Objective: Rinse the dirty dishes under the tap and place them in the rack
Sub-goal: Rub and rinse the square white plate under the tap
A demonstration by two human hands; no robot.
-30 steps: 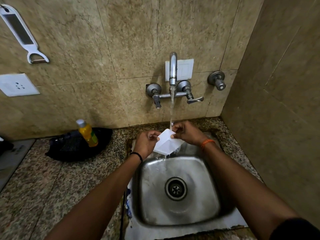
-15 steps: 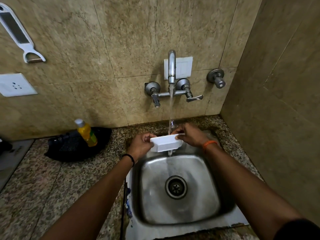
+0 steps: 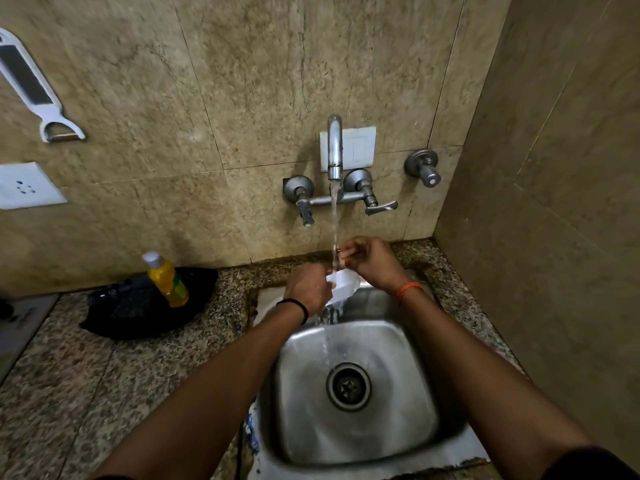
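A small white rectangular dish (image 3: 343,287) is held tilted under the running tap (image 3: 334,147), above the back edge of the steel sink (image 3: 294,393). My left hand (image 3: 308,287) grips its left end. My right hand (image 3: 372,261) is curled over its right end, fingers bent in the water stream. Water spills off the dish into the basin. Most of the dish is hidden between the two hands.
A yellow soap bottle (image 3: 168,280) stands on a black pan-like thing (image 3: 138,306) on the granite counter, left of the sink. A white peeler (image 3: 34,88) and a socket (image 3: 26,187) are on the wall. A tiled side wall rises close on the right.
The dish went from tilted to level and is tilted again, pouring water out. My right hand has lifted higher into the stream. The camera has shifted slightly.
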